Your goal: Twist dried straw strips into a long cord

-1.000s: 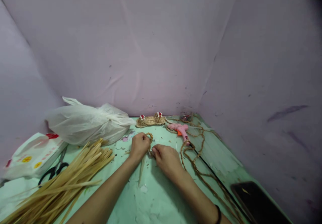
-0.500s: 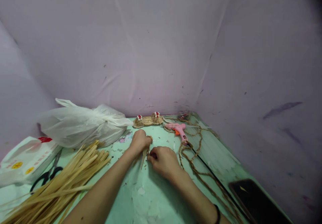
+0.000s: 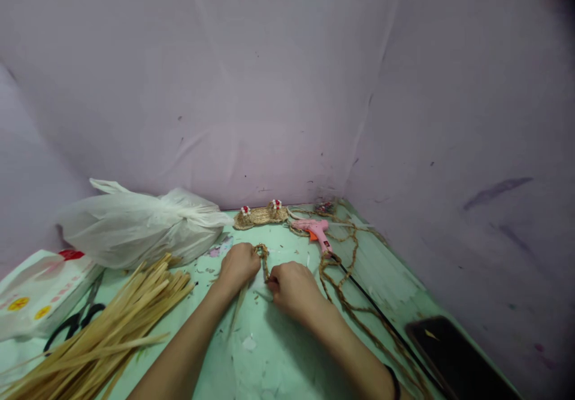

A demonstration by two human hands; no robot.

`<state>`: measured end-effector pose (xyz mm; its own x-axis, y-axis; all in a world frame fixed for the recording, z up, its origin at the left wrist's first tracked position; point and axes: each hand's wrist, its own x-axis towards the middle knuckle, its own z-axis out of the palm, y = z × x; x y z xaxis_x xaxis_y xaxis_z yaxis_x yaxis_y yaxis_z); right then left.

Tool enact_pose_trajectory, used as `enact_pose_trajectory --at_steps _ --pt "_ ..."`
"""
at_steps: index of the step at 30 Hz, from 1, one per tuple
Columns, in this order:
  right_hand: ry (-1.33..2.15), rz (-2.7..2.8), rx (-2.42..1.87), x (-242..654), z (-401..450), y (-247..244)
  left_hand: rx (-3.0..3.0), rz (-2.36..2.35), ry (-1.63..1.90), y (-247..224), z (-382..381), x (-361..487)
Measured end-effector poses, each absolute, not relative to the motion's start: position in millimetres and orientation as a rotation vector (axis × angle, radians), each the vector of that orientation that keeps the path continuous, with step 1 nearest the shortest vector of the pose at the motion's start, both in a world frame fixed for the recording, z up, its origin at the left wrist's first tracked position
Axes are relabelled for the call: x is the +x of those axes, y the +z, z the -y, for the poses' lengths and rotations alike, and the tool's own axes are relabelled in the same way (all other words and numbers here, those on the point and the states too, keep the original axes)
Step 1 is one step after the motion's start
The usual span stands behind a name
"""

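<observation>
Between my hands runs a short brown braided cord (image 3: pixel 264 255), curving up from one and down to the other. My left hand (image 3: pixel 241 263) is closed on its upper left end, and a pale flat straw strip (image 3: pixel 238 311) hangs below that hand. My right hand (image 3: pixel 291 285) pinches the lower end of the cord with its fingertips. Behind the hands lies a woven straw piece (image 3: pixel 260 217) with two red and white beaded flowers. A pink glue gun (image 3: pixel 314 230) rests to the right of it.
To the left are a bundle of straw strips (image 3: pixel 121 322), black-handled scissors (image 3: pixel 74 323), a white box (image 3: pixel 45 298) and a tied plastic bag (image 3: pixel 148 226). Loose twisted rope (image 3: pixel 348 304) and a black cable (image 3: pixel 386 322) trail on the right, near a phone (image 3: pixel 453 352).
My left hand has moved left and slightly down, so more of the braided cord shows between the hands. My right hand has barely moved. The view has shifted slightly.
</observation>
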<state>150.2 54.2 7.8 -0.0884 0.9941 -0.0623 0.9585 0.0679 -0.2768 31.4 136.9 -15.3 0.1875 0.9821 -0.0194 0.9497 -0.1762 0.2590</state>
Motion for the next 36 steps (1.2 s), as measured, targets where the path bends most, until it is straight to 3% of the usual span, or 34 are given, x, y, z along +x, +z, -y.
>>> enact_pose_trajectory --at_steps 15,28,36 --pt "0.331 2.176 -2.122 147.4 -51.9 7.9 2.045 -1.306 0.299 -11.5 -140.8 16.4" --pt "0.396 2.153 -2.089 147.4 -48.5 15.2 2.052 -1.335 0.338 -11.7 -137.9 16.4" --pt "0.351 1.787 -2.138 149.2 -123.3 9.7 1.98 -1.355 0.377 -19.2 -137.3 15.0"
